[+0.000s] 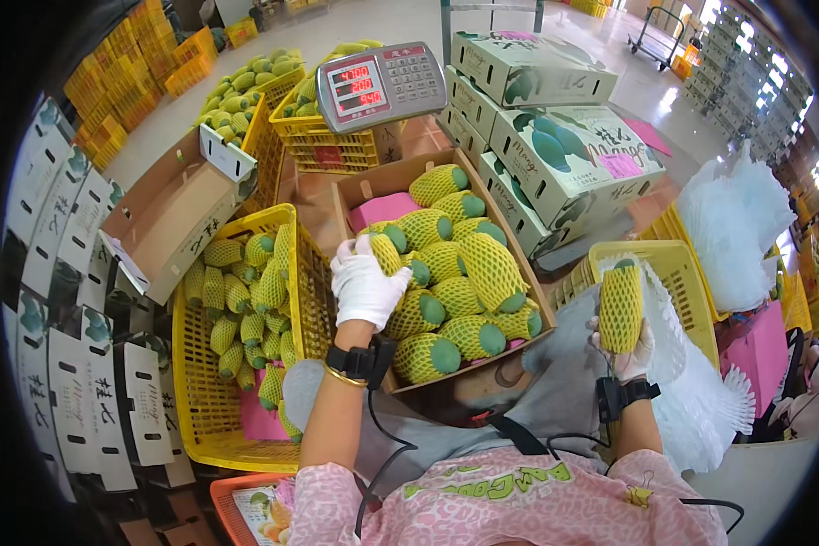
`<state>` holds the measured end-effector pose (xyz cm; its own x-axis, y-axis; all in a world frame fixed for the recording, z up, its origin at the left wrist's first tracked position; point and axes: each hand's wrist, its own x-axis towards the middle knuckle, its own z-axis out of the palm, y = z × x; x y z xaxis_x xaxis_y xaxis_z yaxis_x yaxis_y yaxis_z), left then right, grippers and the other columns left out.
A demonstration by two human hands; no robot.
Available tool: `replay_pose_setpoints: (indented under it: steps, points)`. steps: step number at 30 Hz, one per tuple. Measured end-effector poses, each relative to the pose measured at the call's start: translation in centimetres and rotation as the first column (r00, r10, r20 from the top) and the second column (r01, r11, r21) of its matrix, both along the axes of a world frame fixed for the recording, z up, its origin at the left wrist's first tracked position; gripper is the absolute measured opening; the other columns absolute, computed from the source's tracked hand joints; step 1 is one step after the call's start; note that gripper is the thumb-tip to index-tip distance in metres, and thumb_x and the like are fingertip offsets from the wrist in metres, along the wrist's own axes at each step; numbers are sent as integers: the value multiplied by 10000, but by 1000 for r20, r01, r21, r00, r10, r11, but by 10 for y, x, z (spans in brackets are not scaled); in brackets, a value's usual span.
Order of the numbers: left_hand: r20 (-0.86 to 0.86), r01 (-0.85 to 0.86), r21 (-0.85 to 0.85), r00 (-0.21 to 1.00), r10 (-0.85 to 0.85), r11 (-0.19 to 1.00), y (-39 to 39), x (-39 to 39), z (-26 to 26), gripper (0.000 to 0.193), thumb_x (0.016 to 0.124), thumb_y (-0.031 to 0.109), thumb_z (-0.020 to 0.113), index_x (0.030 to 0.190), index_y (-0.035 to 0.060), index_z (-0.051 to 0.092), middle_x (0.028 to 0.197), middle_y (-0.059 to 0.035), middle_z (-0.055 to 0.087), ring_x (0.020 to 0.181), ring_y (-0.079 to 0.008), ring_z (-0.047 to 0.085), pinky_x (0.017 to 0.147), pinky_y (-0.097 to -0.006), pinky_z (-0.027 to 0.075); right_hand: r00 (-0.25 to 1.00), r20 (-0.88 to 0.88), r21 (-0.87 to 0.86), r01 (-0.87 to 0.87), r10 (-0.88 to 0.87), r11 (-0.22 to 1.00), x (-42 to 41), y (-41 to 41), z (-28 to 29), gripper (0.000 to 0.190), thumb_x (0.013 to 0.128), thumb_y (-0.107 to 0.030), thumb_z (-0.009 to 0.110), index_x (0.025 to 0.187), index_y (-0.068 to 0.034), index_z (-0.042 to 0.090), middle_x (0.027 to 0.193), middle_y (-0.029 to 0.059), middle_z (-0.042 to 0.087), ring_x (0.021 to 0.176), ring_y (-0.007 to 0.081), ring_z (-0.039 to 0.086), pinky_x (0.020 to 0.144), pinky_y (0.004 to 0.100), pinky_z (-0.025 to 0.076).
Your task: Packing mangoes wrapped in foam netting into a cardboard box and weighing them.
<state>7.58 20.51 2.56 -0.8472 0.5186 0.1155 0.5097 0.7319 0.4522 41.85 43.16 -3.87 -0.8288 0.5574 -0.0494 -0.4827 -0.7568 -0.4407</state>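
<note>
My left hand, in a white glove, is on a green mango in a yellow foam net at the left side of an open cardboard box. The box holds several netted mangoes over pink paper; one lies on top of the others. Off the box's right side, my gloved right hand holds another netted mango upright, above white foam nets. Behind the box is a scale display with lit red digits.
A yellow crate of netted mangoes stands at left, with an empty carton tilted on its back edge. Printed mango cartons are stacked behind right. A yellow basket stands at right. More mango crates sit behind.
</note>
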Motion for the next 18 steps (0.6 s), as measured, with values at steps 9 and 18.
replay_pose_setpoints:
  steps: [9, 18]
  points:
    - [22, -131, -283, 989, 143, 950, 20, 6, -9, 939, 619, 368, 772, 1327, 37, 252, 1245, -231, 417, 1196, -381, 358, 996, -538, 271, 999, -17, -31, 28, -28, 999, 11, 8, -17, 634, 832, -404, 563, 1315, -39, 374, 1289, 194, 435, 1078, 494, 457, 774, 577, 449]
    - [-15, -14, -25, 1000, 14, 1000, 24, 11, -9, 792, 584, 155, 744, 1262, 62, 347, 1224, -272, 328, 1078, -429, 429, 955, -407, 381, 990, 125, 43, 56, -61, 997, 12, 5, -8, 698, 798, -424, 603, 1334, -60, 345, 1308, 132, 411, 974, 383, 513, 695, 451, 491]
